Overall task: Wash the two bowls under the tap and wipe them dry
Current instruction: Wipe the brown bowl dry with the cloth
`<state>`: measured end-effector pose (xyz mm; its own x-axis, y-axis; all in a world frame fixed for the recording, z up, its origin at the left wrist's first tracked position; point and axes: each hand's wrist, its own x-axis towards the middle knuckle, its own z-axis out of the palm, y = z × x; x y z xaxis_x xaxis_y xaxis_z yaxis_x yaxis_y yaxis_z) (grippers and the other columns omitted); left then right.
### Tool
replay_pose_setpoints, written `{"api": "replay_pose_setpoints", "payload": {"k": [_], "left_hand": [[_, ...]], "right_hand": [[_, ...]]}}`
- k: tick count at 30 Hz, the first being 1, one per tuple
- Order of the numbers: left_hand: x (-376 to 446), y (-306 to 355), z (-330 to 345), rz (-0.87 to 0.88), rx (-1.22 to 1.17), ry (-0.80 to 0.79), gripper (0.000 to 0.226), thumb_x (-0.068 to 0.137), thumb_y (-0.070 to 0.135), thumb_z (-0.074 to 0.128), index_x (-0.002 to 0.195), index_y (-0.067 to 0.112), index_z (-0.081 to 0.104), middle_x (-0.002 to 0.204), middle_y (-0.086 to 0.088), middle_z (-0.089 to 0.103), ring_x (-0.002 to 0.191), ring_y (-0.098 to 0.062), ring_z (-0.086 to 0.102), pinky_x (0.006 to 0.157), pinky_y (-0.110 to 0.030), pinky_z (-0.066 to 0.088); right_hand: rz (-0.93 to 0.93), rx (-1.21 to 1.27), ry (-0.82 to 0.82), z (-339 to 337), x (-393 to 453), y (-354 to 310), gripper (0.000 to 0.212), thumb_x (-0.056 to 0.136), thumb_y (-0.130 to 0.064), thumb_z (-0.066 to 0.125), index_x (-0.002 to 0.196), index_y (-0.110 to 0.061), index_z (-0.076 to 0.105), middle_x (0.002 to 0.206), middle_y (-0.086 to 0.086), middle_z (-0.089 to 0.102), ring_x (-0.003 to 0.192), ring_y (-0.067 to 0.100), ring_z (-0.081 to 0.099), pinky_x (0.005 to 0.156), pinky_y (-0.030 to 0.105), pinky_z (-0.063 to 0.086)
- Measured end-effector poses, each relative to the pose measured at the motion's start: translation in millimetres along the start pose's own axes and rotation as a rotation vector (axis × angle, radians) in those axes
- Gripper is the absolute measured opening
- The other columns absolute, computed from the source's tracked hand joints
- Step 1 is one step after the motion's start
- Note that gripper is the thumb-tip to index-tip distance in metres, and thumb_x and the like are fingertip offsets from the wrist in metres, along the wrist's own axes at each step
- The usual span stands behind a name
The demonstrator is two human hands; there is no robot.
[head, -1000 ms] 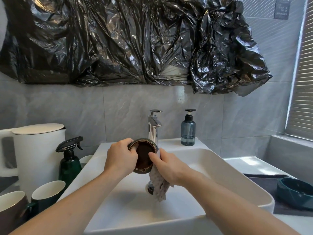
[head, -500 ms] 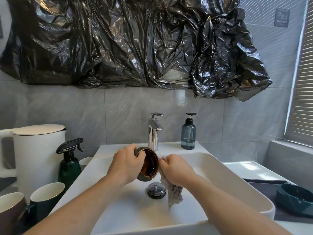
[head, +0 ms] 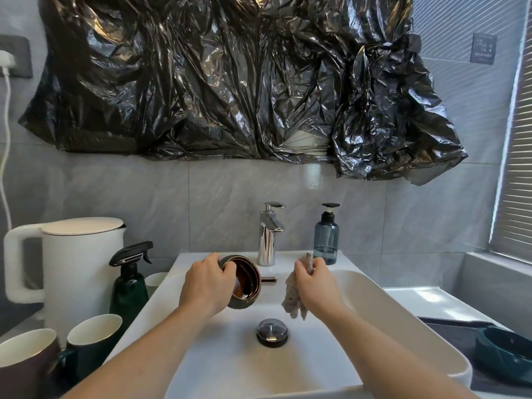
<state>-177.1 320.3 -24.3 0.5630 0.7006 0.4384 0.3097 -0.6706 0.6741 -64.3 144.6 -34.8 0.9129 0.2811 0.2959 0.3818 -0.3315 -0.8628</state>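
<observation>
Over the white sink [head: 359, 318], my left hand [head: 205, 283] grips a small dark bowl [head: 247, 283] with a brown glossy inside, tipped on its side with the opening facing right. My right hand [head: 315, 280] pinches a pale speckled cloth [head: 292, 298] that hangs down, a short gap to the right of the bowl. The chrome tap [head: 269, 234] stands behind, between the hands; no water is seen running. A second bowl [head: 503, 352], dark teal, sits on the counter at the far right.
A white kettle [head: 74, 269], a green spray bottle [head: 129, 283] and mugs [head: 92, 341] crowd the left of the sink. A blue soap dispenser [head: 326, 237] stands right of the tap. The drain plug [head: 272, 332] lies in the basin. Black plastic sheeting [head: 230, 82] covers the wall above.
My right hand has drawn the cloth out of the bowl and moved right, away from it. My left hand still holds the bowl, now a little further left and lower.
</observation>
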Motion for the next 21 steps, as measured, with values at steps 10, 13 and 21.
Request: {"api": "replay_pose_setpoints", "payload": {"k": [10, 13, 21], "left_hand": [[21.1, -8.9, -15.9, -0.188, -0.251, 0.262, 0.027, 0.108, 0.034, 0.046, 0.103, 0.011, 0.06, 0.097, -0.006, 0.06, 0.089, -0.026, 0.051, 0.07, -0.033, 0.039], [23.4, -15.0, -20.1, -0.25, -0.288, 0.279, 0.021, 0.111, 0.034, 0.043, 0.104, 0.016, 0.05, 0.098, -0.004, 0.056, 0.089, -0.023, 0.051, 0.057, -0.028, 0.039], [28.7, -20.0, -14.5, -0.291, -0.312, 0.239, 0.019, 0.111, 0.036, 0.043, 0.105, 0.019, 0.049, 0.102, -0.004, 0.056, 0.091, -0.022, 0.054, 0.061, -0.028, 0.044]], "right_hand": [[0.314, 0.514, -0.276, 46.5, 32.6, -60.9, 0.016, 0.092, -0.005, 0.059, 0.102, 0.004, 0.068, 0.076, 0.017, 0.075, 0.072, 0.032, 0.072, 0.083, 0.046, 0.061], [0.381, 0.61, -0.242, 79.6, 50.9, -74.0, 0.021, 0.086, -0.006, 0.064, 0.106, -0.002, 0.065, 0.081, 0.018, 0.075, 0.065, 0.027, 0.07, 0.091, 0.045, 0.059], [-0.039, -0.101, -0.237, 120.9, 71.9, -56.9, 0.038, 0.093, -0.013, 0.054, 0.128, -0.011, 0.068, 0.129, 0.016, 0.064, 0.12, 0.034, 0.057, 0.105, 0.044, 0.049]]}}
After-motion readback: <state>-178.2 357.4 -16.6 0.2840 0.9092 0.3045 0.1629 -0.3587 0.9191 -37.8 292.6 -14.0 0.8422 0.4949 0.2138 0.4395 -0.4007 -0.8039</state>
